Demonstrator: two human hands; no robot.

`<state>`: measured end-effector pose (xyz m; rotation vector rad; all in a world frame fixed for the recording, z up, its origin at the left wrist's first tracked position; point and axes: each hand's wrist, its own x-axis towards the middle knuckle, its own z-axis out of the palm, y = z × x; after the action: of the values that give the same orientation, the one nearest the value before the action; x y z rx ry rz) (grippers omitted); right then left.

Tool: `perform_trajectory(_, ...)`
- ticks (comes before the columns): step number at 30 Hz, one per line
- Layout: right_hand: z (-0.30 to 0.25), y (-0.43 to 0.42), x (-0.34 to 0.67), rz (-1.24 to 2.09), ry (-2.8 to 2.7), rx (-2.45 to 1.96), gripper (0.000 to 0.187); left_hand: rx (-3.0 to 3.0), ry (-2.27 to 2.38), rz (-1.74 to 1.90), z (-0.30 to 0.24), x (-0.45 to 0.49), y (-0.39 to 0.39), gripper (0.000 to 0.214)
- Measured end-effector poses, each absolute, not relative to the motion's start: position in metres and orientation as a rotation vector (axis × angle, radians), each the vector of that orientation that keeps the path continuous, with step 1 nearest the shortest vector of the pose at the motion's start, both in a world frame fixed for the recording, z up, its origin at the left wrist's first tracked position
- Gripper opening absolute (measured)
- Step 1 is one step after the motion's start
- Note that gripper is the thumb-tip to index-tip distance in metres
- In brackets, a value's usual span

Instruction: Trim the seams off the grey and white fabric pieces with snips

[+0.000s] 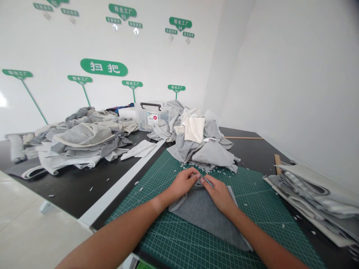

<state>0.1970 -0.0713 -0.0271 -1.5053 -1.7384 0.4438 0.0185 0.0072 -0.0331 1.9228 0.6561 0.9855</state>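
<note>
A dark grey piece of cloth (204,213) lies on the green cutting mat (174,239) in front of me. My left hand (183,182) pinches its far edge, fingers curled over the fabric. My right hand (220,194) rests on the cloth beside it, fingers closed on the same edge, with a small thin light-coloured object (209,182) showing between the fingertips; I cannot tell what it is. Both hands meet at the cloth's top corner.
A heap of grey and cream fabric (200,144) sits just beyond the mat, with small white scraps around it. A larger pile (81,140) covers the black table at left. Folded grey pieces (314,198) are stacked at right. A clear plastic bin (150,114) stands by the wall.
</note>
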Motion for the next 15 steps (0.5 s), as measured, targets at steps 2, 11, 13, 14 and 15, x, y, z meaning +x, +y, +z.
perform_trajectory(2, -0.0268, -0.0714, 0.1972, 0.452, -1.718, -1.506, 0.034, 1.915, 0.66, 0.99, -0.0327, 0.0185, 0.0072, 0.029)
perform_trajectory(11, -0.0306, -0.068, 0.1995, 0.445, -1.693, -1.512, 0.035, 1.818, 0.671, 1.019, -0.037, 0.0211, 0.0118, 0.029)
perform_trajectory(13, -0.0305, -0.068, 0.1991, 0.449, -1.689, -1.511, 0.034, 1.797, 0.664, 1.023, -0.0384, 0.0218, 0.0136, 0.03)
perform_trajectory(14, -0.0302, -0.0682, 0.1989, 0.454, -1.689, -1.509, 0.034, 1.787, 0.655, 1.023, -0.039, 0.0222, 0.0144, 0.031)
perform_trajectory(15, -0.0296, -0.0685, 0.1987, 0.461, -1.69, -1.506, 0.034, 1.777, 0.646, 1.02, -0.0395, 0.0225, 0.0152, 0.031)
